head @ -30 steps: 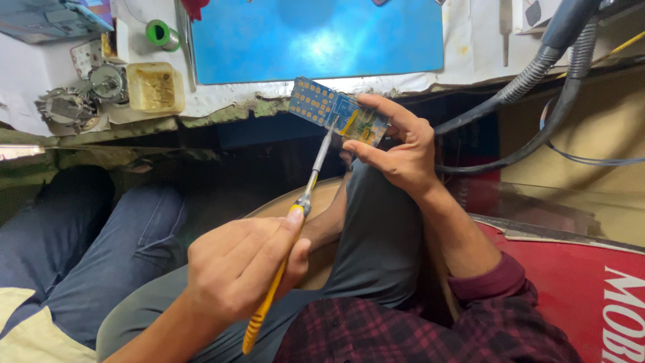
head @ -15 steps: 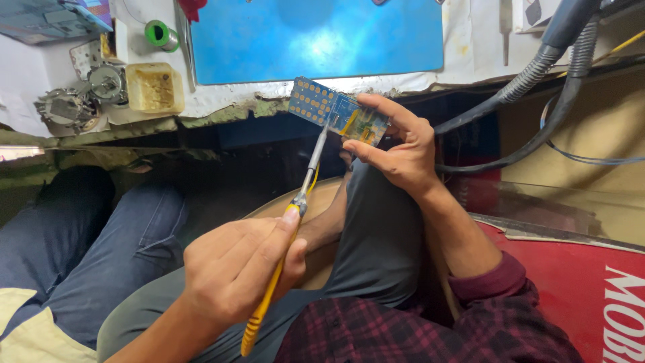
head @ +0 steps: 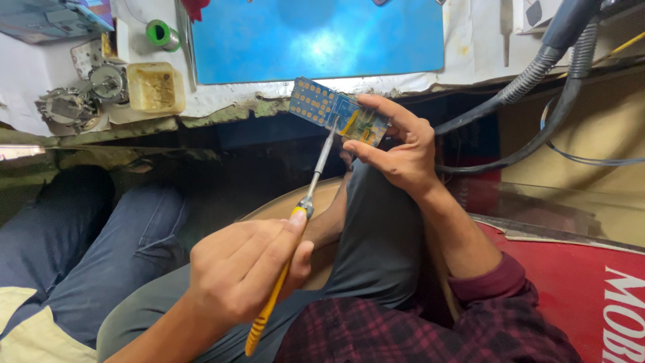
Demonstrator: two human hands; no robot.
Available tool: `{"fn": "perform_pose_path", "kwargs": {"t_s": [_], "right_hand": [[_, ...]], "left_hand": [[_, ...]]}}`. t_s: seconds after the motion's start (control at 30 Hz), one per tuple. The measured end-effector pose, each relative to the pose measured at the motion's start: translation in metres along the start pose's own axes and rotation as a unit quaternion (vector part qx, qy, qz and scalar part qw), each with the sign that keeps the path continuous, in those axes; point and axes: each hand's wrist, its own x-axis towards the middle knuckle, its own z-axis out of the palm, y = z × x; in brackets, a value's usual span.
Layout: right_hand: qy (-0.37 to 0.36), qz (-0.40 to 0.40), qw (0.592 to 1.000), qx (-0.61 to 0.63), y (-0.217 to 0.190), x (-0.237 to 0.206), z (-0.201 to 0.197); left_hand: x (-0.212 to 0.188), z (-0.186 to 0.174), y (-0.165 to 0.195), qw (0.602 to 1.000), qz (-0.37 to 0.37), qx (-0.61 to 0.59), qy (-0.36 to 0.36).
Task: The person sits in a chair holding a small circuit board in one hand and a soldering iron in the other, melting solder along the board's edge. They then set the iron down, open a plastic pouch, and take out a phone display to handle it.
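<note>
Circuit board (head: 338,111), small and blue with rows of gold pads, sits pinched at its right end between the fingers (head: 384,105) of the right hand (head: 402,149), held up in the air just below the edge of the surface (head: 222,104). Left hand (head: 245,269) has its fingers clamped around the yellow handle of a screwdriver (head: 295,228), forefinger laid along the grip, the metal tip touching the middle of the board. Against the pictures from a moment ago almost nothing has shifted: board, tip and both grips sit as they did, so the work looks to be steady pressing or prying at one spot. Beyond lie a blue mat (head: 316,37), a yellowed tray (head: 156,87), a green solder reel (head: 161,33) and grey hoses (head: 537,67).
</note>
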Motion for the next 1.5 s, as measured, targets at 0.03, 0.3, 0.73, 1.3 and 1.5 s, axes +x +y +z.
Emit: {"fn": "perform_pose_path", "kwargs": {"t_s": [0.03,0.3,0.73,1.3,1.5], "right_hand": [[0.003,0.004,1.0,0.001,-0.0001,-0.0002,0.0003],[-0.003,-0.003,1.0,0.01,0.0008,-0.0001,0.0001],[0.004,0.017,1.0,0.011,0.0012,-0.0016,0.0],[0.002,0.0,1.0,0.005,-0.0002,-0.0003,0.0003],[0.009,0.022,1.0,0.012,0.0,-0.0014,0.0005]], "left_hand": [[0.0002,0.0005,0.0,1.0,-0.006,0.001,0.002],[0.0008,0.0003,-0.0008,1.0,0.001,0.0,0.007],[0.0007,0.0004,0.0001,1.0,-0.008,0.0,0.002],[-0.0011,-0.0008,-0.0002,1.0,0.004,0.006,0.001],[-0.0007,0.0022,0.0001,1.0,-0.001,0.009,0.008]]}}
